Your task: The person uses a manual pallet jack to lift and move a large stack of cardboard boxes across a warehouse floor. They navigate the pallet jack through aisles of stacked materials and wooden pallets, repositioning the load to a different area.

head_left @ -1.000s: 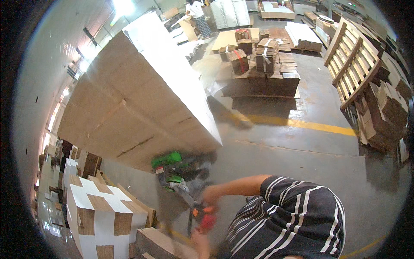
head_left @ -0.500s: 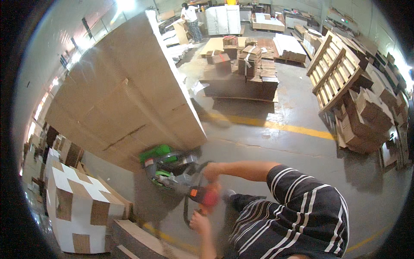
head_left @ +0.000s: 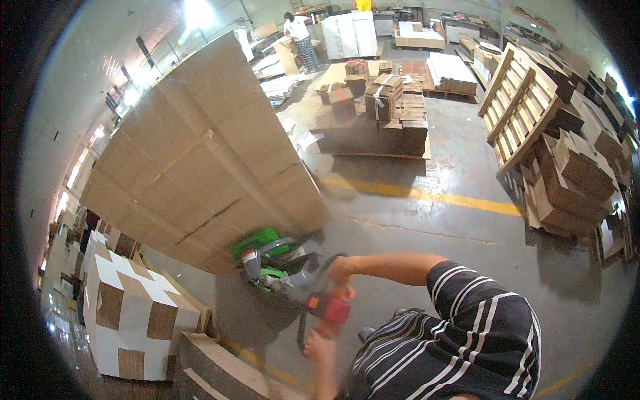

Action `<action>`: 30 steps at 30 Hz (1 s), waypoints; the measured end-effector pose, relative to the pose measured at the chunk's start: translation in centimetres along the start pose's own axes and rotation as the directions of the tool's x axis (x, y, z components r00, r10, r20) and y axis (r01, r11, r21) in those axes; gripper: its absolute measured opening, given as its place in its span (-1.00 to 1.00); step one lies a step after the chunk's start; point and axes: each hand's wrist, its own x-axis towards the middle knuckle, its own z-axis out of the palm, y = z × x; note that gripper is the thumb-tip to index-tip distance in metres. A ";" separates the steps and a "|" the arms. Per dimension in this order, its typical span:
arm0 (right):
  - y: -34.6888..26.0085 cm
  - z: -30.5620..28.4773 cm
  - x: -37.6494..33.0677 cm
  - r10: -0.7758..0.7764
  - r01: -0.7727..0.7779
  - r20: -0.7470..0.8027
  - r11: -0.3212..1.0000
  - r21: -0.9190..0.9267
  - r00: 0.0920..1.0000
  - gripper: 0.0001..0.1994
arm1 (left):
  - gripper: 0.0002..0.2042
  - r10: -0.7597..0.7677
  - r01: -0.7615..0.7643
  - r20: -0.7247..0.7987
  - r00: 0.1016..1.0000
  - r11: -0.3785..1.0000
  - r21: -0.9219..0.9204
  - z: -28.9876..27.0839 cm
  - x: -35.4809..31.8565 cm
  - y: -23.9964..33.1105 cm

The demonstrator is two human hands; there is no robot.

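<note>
- Right hand (head_left: pixel 341 270) wrapped round the far end of the red handle (head_left: pixel 335 310)!
- Left hand (head_left: pixel 320 347), blurred, gripping the near end!
- Green pallet jack (head_left: pixel 259 242) down on the floor (head_left: pixel 427 237), at the big carton's (head_left: pixel 207 160) foot!

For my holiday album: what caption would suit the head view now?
Right hand and left hand on the red-and-black handle of a green machine, beside a big brown panel.

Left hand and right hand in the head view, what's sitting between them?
In the head view, a blurred red-and-black tool housing with an orange patch lies between the left hand and the right hand.
</note>
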 end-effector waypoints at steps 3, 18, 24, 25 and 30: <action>0.4 1.7 -1.1 -0.053 0.051 -0.059 0.998 -0.030 0.997 -0.14 | -0.45 -0.030 0.030 0.037 0.999 1.000 0.007 -0.1 -1.7 1.7; -12.0 -0.9 -11.8 -0.487 0.199 0.314 0.744 0.639 0.815 -0.08 | -0.50 0.320 -0.365 -0.264 0.910 0.920 -0.141 -0.1 -11.3 -11.0; -19.7 -3.1 -10.9 -0.556 0.317 0.054 0.547 0.775 0.829 -0.13 | -0.71 0.513 -0.469 -0.392 0.764 0.858 0.209 0.0 -7.0 -24.5; -20.2 -3.7 -11.0 -0.587 0.380 -0.025 0.490 0.784 0.809 -0.14 | -0.72 0.464 -0.424 -0.420 0.780 0.885 0.192 -0.2 -5.8 -25.9; -24.6 -8.6 -9.1 -0.550 0.564 -0.310 0.385 0.730 0.776 -0.21 | -0.74 0.341 -0.298 -0.502 0.795 0.940 0.166 -2.7 -0.6 -30.7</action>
